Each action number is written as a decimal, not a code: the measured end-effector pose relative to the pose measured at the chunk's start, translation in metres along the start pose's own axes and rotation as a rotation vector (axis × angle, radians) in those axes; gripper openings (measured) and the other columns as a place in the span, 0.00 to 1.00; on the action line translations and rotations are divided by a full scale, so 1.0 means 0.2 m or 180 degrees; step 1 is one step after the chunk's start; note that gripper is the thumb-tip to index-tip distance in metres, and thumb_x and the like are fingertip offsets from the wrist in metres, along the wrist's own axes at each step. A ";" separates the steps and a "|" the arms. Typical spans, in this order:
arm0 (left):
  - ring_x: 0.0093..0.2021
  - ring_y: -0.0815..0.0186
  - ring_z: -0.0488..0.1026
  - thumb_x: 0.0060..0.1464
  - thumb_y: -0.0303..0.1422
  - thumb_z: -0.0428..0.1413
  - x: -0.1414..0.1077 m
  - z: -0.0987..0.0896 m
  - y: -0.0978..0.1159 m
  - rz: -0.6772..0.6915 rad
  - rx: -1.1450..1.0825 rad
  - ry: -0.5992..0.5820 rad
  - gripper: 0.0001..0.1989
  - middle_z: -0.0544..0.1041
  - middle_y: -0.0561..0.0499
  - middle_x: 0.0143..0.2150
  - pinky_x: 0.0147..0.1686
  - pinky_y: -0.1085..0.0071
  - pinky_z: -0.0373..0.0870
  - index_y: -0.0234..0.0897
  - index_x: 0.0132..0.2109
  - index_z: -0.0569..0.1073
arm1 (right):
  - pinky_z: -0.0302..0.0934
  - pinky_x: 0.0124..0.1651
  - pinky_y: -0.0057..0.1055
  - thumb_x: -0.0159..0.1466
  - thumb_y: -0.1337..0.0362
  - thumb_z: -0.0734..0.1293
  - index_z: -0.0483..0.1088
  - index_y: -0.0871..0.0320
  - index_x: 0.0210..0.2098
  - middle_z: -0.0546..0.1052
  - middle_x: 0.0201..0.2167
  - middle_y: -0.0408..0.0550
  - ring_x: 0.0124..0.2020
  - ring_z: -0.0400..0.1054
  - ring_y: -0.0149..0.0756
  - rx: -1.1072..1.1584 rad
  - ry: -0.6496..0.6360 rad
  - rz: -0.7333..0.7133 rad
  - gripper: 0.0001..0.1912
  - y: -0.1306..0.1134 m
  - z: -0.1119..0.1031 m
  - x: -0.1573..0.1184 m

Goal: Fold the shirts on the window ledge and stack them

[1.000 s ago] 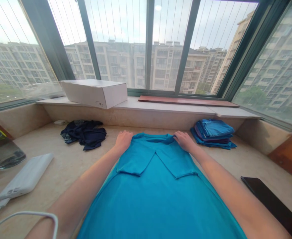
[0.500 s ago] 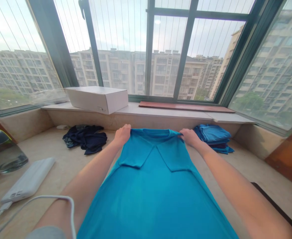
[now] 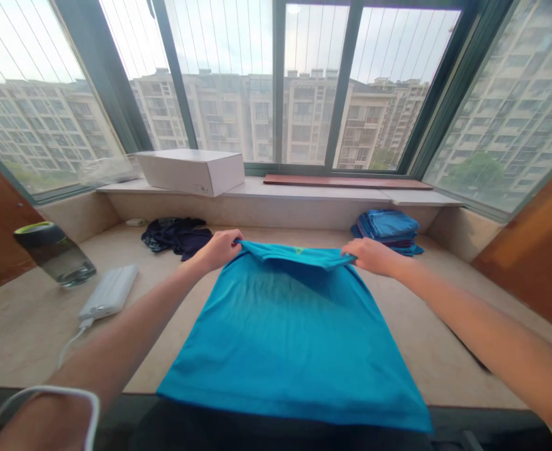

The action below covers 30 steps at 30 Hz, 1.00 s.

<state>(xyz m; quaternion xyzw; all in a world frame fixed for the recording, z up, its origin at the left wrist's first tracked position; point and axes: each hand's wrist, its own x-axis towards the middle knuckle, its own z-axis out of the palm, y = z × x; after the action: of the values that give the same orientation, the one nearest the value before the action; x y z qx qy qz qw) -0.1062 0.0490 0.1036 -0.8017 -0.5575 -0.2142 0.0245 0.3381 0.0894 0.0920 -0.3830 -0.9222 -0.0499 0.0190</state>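
A blue shirt (image 3: 299, 338) lies spread over the stone counter, its bottom hem reaching the front edge. Its far end is lifted and folded over toward me, with a small yellow-green mark showing on the fold. My left hand (image 3: 223, 247) pinches the far left corner of the cloth. On the far right corner, my right hand (image 3: 364, 254) has its fingers closed round the fabric. A shadowed gap shows under the fold between the two hands. The sleeves and collar are hidden.
Dark crumpled clothing (image 3: 177, 236) lies behind my left hand; folded blue clothes (image 3: 388, 228) are stacked behind my right. A bottle (image 3: 57, 254) and a cabled white power bank (image 3: 109, 292) sit left. A white box (image 3: 191, 172) and reddish board (image 3: 346, 182) rest on the sill.
The shirt's collar end has folded over toward me, hiding the collar and sleeves. Both hands still grip its corners. The view has shifted, and the bottom hem and counter's front edge now show.
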 end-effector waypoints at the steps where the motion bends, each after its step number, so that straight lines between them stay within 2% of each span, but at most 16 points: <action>1: 0.39 0.60 0.77 0.55 0.30 0.50 -0.08 0.02 0.01 0.0111 0.0048 -0.0147 0.10 0.80 0.47 0.37 0.42 0.69 0.71 0.36 0.40 0.75 | 0.59 0.48 0.32 0.61 0.73 0.66 0.77 0.55 0.46 0.80 0.43 0.50 0.46 0.73 0.43 -0.0026 -0.0118 -0.0111 0.16 -0.05 0.05 -0.05; 4: 0.41 0.59 0.77 0.56 0.28 0.49 -0.24 0.06 0.04 0.0360 0.0293 -0.0551 0.10 0.79 0.45 0.39 0.44 0.68 0.71 0.36 0.40 0.74 | 0.59 0.45 0.32 0.60 0.76 0.66 0.76 0.55 0.46 0.80 0.40 0.50 0.43 0.73 0.42 -0.0273 -0.0296 -0.0339 0.18 -0.17 0.16 -0.16; 7: 0.42 0.56 0.78 0.57 0.30 0.50 -0.34 0.05 0.10 0.0361 0.0616 -0.0920 0.09 0.80 0.43 0.41 0.43 0.66 0.72 0.38 0.39 0.75 | 0.58 0.45 0.33 0.62 0.74 0.66 0.76 0.56 0.46 0.80 0.39 0.52 0.42 0.72 0.43 -0.0545 -0.0280 -0.0559 0.15 -0.25 0.19 -0.20; 9: 0.42 0.54 0.78 0.57 0.32 0.51 -0.38 0.02 0.13 0.0300 0.0841 -0.1211 0.08 0.80 0.43 0.41 0.41 0.64 0.72 0.40 0.37 0.75 | 0.58 0.45 0.35 0.66 0.69 0.66 0.77 0.56 0.42 0.79 0.37 0.53 0.41 0.72 0.43 -0.0641 -0.0221 -0.0754 0.08 -0.28 0.18 -0.22; 10: 0.42 0.53 0.79 0.57 0.33 0.52 -0.39 0.01 0.14 0.0276 0.0935 -0.1343 0.08 0.80 0.44 0.41 0.40 0.63 0.72 0.40 0.36 0.76 | 0.58 0.46 0.35 0.68 0.64 0.65 0.77 0.56 0.40 0.79 0.36 0.53 0.40 0.71 0.43 -0.0635 -0.0197 -0.0861 0.08 -0.29 0.16 -0.23; 12: 0.42 0.52 0.79 0.57 0.34 0.53 -0.41 -0.01 0.16 0.0254 0.1045 -0.1458 0.08 0.81 0.44 0.40 0.41 0.62 0.72 0.41 0.35 0.77 | 0.58 0.47 0.36 0.72 0.56 0.62 0.78 0.56 0.37 0.78 0.34 0.52 0.40 0.71 0.42 -0.0485 -0.0172 -0.1045 0.15 -0.31 0.13 -0.25; 14: 0.44 0.52 0.79 0.59 0.35 0.52 -0.39 0.00 0.16 0.0236 0.0997 -0.1311 0.09 0.81 0.43 0.41 0.45 0.61 0.71 0.42 0.38 0.78 | 0.59 0.47 0.36 0.73 0.51 0.59 0.78 0.55 0.38 0.79 0.34 0.50 0.40 0.71 0.41 -0.0247 -0.0158 -0.1061 0.20 -0.32 0.11 -0.25; 17: 0.52 0.53 0.76 0.63 0.36 0.50 -0.29 0.08 0.15 0.0120 0.0818 -0.0960 0.13 0.80 0.41 0.49 0.52 0.61 0.69 0.42 0.50 0.76 | 0.59 0.51 0.35 0.73 0.53 0.59 0.78 0.54 0.41 0.80 0.39 0.51 0.44 0.72 0.41 -0.0085 -0.0134 -0.0503 0.19 -0.29 0.11 -0.18; 21: 0.62 0.54 0.69 0.64 0.31 0.49 -0.11 0.24 0.13 -0.0021 0.0802 -0.0882 0.19 0.74 0.40 0.61 0.62 0.61 0.62 0.40 0.61 0.70 | 0.58 0.57 0.38 0.72 0.63 0.59 0.76 0.56 0.51 0.78 0.52 0.56 0.55 0.70 0.45 -0.0202 -0.0058 0.0349 0.15 -0.19 0.17 0.00; 25: 0.64 0.52 0.68 0.63 0.25 0.48 0.03 0.36 0.08 -0.0242 0.0886 -0.0918 0.21 0.70 0.37 0.64 0.62 0.57 0.62 0.38 0.61 0.69 | 0.60 0.57 0.38 0.72 0.65 0.59 0.73 0.56 0.56 0.76 0.56 0.57 0.58 0.69 0.45 -0.0264 -0.0017 0.0852 0.17 -0.10 0.25 0.15; 30: 0.61 0.51 0.72 0.62 0.25 0.49 0.10 0.42 -0.02 -0.0491 0.0949 -0.0861 0.20 0.74 0.35 0.60 0.58 0.54 0.66 0.38 0.59 0.71 | 0.62 0.56 0.38 0.69 0.63 0.64 0.74 0.55 0.55 0.78 0.54 0.57 0.55 0.72 0.46 -0.0169 -0.0002 0.1107 0.17 -0.04 0.34 0.23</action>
<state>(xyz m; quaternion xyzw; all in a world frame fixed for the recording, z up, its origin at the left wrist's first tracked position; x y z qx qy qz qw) -0.0776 0.0907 0.0346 -0.7656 -0.6409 -0.0210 0.0513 0.2997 0.1231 0.0268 -0.5371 -0.8404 -0.0702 0.0170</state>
